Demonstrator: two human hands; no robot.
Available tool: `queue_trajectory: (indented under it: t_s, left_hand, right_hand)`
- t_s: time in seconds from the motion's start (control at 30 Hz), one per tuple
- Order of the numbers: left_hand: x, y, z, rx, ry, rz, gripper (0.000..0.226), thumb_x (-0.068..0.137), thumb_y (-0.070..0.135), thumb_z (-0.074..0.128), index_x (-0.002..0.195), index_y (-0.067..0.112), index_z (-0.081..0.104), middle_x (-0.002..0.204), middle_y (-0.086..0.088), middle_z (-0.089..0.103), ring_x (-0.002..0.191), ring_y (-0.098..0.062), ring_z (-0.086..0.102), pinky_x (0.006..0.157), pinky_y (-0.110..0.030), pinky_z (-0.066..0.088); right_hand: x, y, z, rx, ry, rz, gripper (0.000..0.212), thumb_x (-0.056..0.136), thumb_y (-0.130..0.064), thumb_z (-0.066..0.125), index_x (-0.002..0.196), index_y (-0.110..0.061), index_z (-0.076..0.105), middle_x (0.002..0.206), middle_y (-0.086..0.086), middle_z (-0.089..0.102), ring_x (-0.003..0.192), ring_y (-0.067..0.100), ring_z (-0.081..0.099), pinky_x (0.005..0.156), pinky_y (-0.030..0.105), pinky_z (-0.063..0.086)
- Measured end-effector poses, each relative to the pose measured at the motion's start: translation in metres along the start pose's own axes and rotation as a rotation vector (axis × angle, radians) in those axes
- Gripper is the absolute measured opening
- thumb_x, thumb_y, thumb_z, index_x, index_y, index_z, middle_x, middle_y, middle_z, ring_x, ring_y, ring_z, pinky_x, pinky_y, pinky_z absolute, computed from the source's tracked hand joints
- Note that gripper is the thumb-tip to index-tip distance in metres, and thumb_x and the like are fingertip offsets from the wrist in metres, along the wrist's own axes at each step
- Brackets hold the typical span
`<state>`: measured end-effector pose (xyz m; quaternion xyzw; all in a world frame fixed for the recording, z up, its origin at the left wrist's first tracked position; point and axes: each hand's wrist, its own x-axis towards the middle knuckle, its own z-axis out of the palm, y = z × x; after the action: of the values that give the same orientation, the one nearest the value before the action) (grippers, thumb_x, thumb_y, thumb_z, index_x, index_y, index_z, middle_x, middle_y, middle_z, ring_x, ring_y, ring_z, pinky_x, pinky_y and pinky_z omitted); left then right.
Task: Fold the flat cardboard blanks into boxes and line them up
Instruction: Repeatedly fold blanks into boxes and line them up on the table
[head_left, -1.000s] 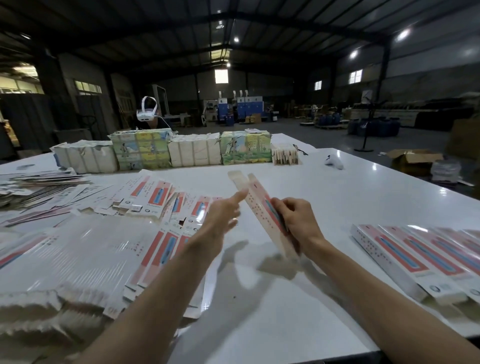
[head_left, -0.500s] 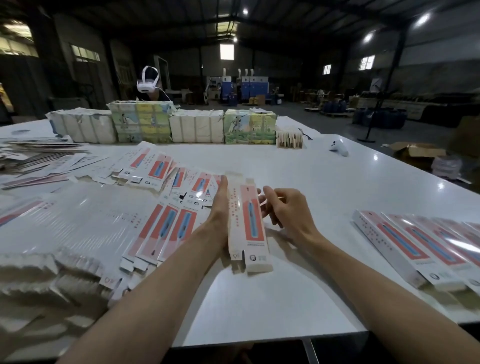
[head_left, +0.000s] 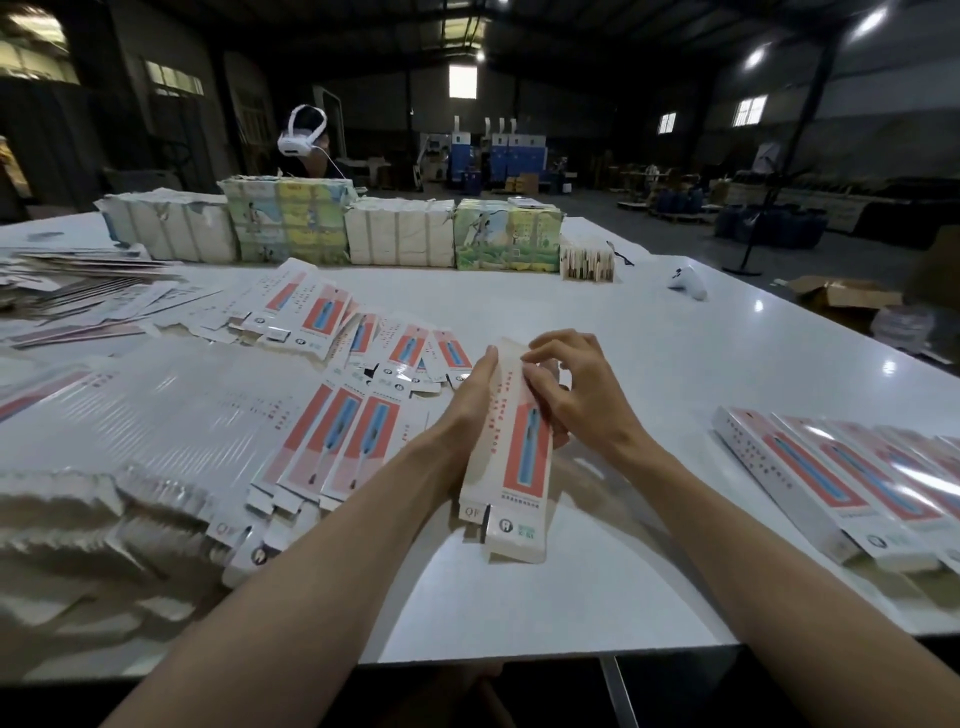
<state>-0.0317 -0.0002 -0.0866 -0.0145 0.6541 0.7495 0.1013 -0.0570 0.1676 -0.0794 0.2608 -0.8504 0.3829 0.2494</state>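
A long, narrow white carton (head_left: 511, 457) with a red-and-blue panel points away from me over the table (head_left: 675, 364). My left hand (head_left: 470, 400) presses flat alongside it; my right hand (head_left: 576, 395) pinches it with curled fingers.

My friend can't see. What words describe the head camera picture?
Two hands fold a long red-and-white box over a white table; the left hand presses flat against its side, the right hand grips it. Flat blanks lie left, finished boxes right.
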Motion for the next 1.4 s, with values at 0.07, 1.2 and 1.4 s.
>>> queue_trajectory:
  t_s: [0.07,1.2,1.4]
  left_hand:
    - [0.003,0.0,0.0,0.02,0.003,0.022,0.064,0.102,0.071,0.042,0.078,0.022,0.076,0.076,-0.008,0.076,0.061,-0.022,0.074,0.058,-0.03,0.06]
    - [0.003,-0.006,0.02,0.062,-0.097,0.362,0.084,0.085,0.046,0.085,0.148,0.05,0.03,0.122,-0.006,0.066,0.091,-0.02,0.08,0.067,-0.031,0.064]
    - [0.004,-0.006,0.018,0.084,-0.079,0.338,0.082,0.085,0.009,0.084,0.144,0.039,0.033,0.105,-0.008,0.068,0.077,-0.017,0.08,0.059,-0.024,0.061]
  right_hand:
    - [0.003,-0.001,0.001,0.087,-0.003,0.068,0.016,0.104,-0.021,0.066,0.107,-0.008,0.074,0.126,-0.002,0.061,0.124,0.017,0.053,0.102,0.034,0.054]
    - [-0.005,0.001,-0.006,0.688,0.049,0.372,0.04,0.093,-0.052,0.075,0.124,-0.031,0.061,0.103,0.001,0.08,0.096,0.024,0.079,0.079,0.036,0.065]
    - [-0.005,0.003,-0.006,0.681,0.001,0.32,0.026,0.101,-0.038,0.07,0.118,-0.017,0.071,0.099,0.006,0.08,0.094,0.025,0.079,0.076,0.029,0.063]
